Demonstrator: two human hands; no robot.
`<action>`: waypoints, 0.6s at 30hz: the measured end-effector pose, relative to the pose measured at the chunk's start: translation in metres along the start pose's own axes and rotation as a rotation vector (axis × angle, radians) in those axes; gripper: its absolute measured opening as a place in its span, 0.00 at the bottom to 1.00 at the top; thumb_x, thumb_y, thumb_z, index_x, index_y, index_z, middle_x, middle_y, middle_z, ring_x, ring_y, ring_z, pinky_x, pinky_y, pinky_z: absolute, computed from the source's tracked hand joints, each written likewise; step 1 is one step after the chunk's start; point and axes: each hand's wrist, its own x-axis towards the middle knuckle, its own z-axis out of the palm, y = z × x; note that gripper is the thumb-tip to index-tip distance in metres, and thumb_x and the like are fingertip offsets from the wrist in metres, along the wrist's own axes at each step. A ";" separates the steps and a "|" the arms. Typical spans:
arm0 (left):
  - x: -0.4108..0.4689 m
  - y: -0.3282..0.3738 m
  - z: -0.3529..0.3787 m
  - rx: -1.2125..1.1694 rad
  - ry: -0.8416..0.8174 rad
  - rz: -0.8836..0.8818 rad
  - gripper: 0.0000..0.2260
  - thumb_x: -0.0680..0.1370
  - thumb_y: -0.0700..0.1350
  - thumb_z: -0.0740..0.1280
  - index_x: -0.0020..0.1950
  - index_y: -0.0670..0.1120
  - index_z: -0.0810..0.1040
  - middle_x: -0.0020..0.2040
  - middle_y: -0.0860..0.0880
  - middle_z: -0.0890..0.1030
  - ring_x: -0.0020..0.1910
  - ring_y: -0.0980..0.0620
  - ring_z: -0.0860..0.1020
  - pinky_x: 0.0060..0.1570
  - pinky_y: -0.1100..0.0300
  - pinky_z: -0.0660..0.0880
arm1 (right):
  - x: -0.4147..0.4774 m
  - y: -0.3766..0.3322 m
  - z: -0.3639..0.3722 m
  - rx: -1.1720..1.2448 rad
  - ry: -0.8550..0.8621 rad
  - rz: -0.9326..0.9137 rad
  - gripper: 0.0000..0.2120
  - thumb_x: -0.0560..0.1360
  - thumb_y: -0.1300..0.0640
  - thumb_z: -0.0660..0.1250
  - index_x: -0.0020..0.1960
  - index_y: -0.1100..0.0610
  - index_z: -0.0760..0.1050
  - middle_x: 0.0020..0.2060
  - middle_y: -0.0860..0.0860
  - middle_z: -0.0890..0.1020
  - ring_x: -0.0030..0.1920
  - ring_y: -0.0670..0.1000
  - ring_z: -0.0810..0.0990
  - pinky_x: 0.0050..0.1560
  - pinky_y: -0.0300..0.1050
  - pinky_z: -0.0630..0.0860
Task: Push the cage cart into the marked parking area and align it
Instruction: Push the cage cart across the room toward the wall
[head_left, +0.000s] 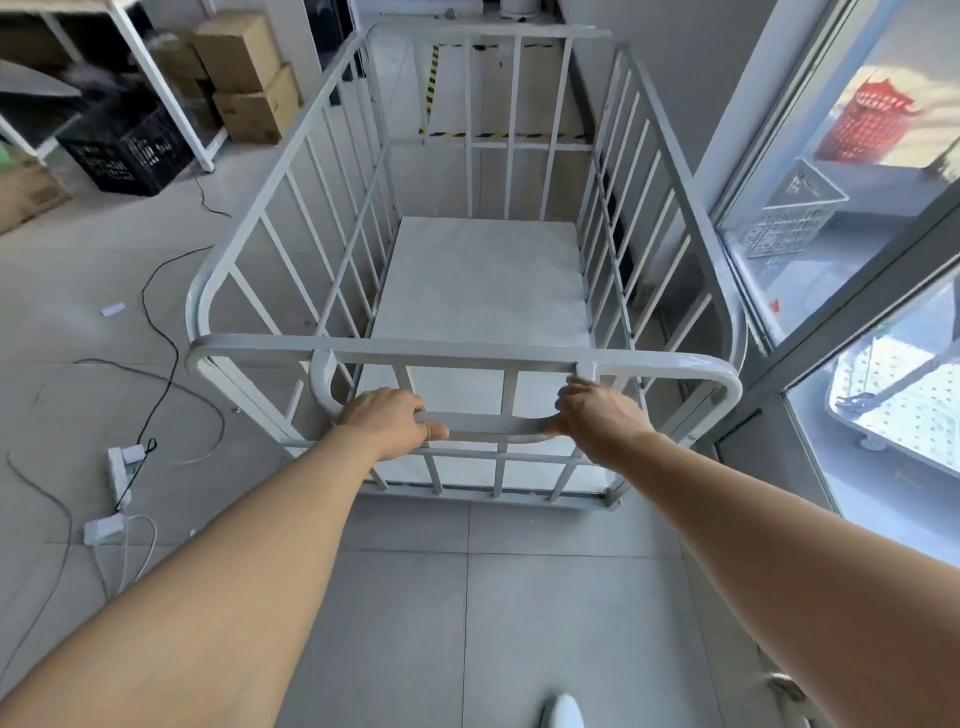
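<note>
Parking area: The yellow-and-black striped tape (498, 135) shows through the far bars, one strip across the floor and one running away along the left. That's your target, dead ahead by the far wall.
Cage cart: The white cage cart (483, 291) sits between you and the tape, empty, its far end looking close to the cross strip. My read is you're partway in, not yet squared; the wheels are hidden, so go by the top rails against the tape.
Right side: The glass partition (769, 218) runs just beside the cart's right rail. Keep the push straight, because a swing that way could clip it.
Left side: Loose black cables (166, 332) and a power strip (118, 467) lie on the floor near the cart's rear left corner. Steer clear so no wheel catches them.
Handle: The low curved handle bar (483, 423) is your steering point; push evenly through both ends.
Left hand: Your left hand (392, 418) is wrapped round the bar's left end, fingers closed over it.
Right hand: Your right hand (597, 415) clasps the right end, thumb under. Ease forward slowly and correct with small pushes on one side.
</note>
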 end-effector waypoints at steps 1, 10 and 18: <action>0.009 0.002 -0.005 0.004 -0.002 -0.008 0.26 0.74 0.66 0.63 0.61 0.48 0.78 0.62 0.46 0.79 0.62 0.43 0.75 0.58 0.53 0.72 | 0.009 0.002 -0.002 -0.017 -0.002 -0.022 0.21 0.78 0.45 0.59 0.57 0.60 0.78 0.60 0.55 0.78 0.69 0.53 0.70 0.64 0.49 0.73; 0.109 0.011 -0.051 -0.087 0.017 -0.043 0.21 0.74 0.64 0.65 0.49 0.46 0.79 0.55 0.45 0.81 0.55 0.42 0.77 0.53 0.54 0.73 | 0.115 0.026 -0.044 -0.092 0.021 -0.102 0.12 0.75 0.70 0.60 0.54 0.61 0.77 0.45 0.51 0.71 0.64 0.54 0.73 0.56 0.44 0.73; 0.200 0.021 -0.097 -0.067 0.030 -0.021 0.24 0.75 0.64 0.64 0.53 0.44 0.80 0.54 0.45 0.81 0.55 0.43 0.77 0.47 0.57 0.70 | 0.204 0.048 -0.081 -0.004 0.034 -0.010 0.15 0.75 0.75 0.58 0.54 0.61 0.76 0.69 0.57 0.72 0.77 0.51 0.59 0.66 0.44 0.69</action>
